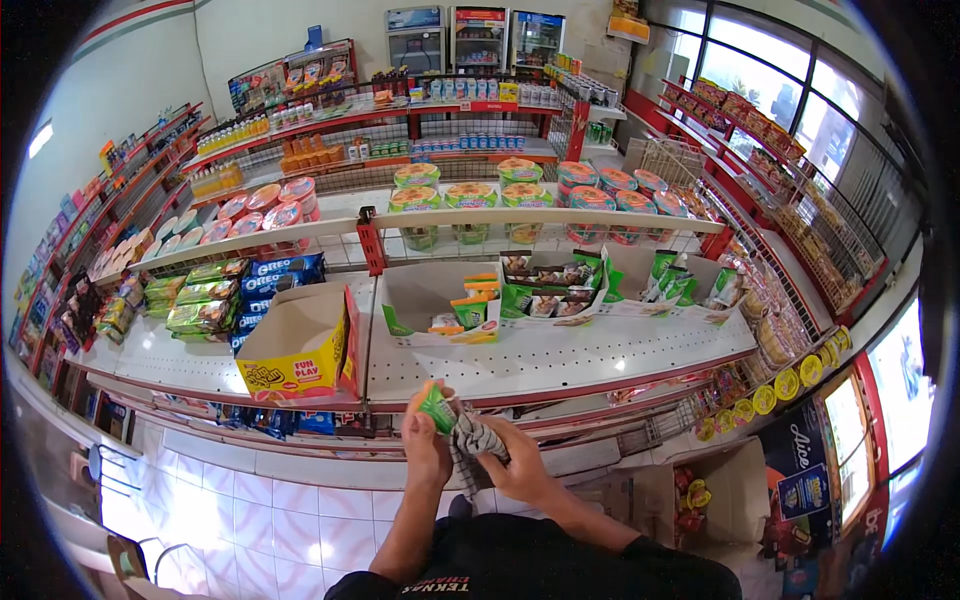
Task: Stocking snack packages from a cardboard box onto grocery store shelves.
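Note:
Below the front edge of the white shelf, my left hand [426, 439] grips a small green and orange snack packet [437, 409]. My right hand [517, 459] holds a bunched grey checked cloth [477, 439] against the packet's right side, and part of the cloth hangs down between my hands. On the shelf beyond stands an open white carton [405, 311] with a few green and orange packets inside. To its right are cartons with green and brown packets [551, 289]. A yellow and pink display box [296, 367], open at the top, stands to the left.
Oreo packs [281, 274] and green biscuit packs [206, 307] lie left of the display box. Cup noodles [472, 196] stand behind the shelf's raised rail [540, 219]. An open cardboard box [724, 495] with red and yellow items is on the floor at right.

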Tool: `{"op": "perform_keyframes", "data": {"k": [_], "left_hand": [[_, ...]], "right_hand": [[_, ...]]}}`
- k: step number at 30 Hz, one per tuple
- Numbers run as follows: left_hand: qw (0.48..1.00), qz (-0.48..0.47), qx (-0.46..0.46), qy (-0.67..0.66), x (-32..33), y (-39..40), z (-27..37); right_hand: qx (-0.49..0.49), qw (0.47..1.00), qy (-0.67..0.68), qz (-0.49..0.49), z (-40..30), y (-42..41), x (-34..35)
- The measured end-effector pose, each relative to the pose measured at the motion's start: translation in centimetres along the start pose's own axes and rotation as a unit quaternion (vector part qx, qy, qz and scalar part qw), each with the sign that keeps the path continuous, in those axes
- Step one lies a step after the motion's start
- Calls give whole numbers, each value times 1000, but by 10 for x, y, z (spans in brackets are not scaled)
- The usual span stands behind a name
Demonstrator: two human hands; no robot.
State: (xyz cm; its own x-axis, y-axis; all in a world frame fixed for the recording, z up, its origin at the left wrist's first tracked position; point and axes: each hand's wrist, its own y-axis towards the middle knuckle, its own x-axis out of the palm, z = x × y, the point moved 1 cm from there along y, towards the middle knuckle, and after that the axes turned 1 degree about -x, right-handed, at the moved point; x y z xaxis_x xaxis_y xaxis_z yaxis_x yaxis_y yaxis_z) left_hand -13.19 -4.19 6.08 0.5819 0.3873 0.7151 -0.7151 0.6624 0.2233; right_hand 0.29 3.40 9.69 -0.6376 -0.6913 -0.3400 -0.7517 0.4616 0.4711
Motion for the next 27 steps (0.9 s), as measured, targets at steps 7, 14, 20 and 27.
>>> {"op": "perform_keyframes", "data": {"k": [7, 14, 20, 27], "left_hand": [[995, -19, -48, 80, 15, 2, -1], [994, 47, -6, 98, -19, 29, 8], [970, 2, 69, 232, 1, 54, 33], [903, -211, 61, 368, -4, 84, 42]], "right_hand": [[-48, 993, 4, 112, -8, 16, 32], [38, 997, -42, -44, 15, 6, 25], [25, 992, -125, -26, 23, 32, -24], [-45, 989, -139, -36, -43, 101, -35]]}}
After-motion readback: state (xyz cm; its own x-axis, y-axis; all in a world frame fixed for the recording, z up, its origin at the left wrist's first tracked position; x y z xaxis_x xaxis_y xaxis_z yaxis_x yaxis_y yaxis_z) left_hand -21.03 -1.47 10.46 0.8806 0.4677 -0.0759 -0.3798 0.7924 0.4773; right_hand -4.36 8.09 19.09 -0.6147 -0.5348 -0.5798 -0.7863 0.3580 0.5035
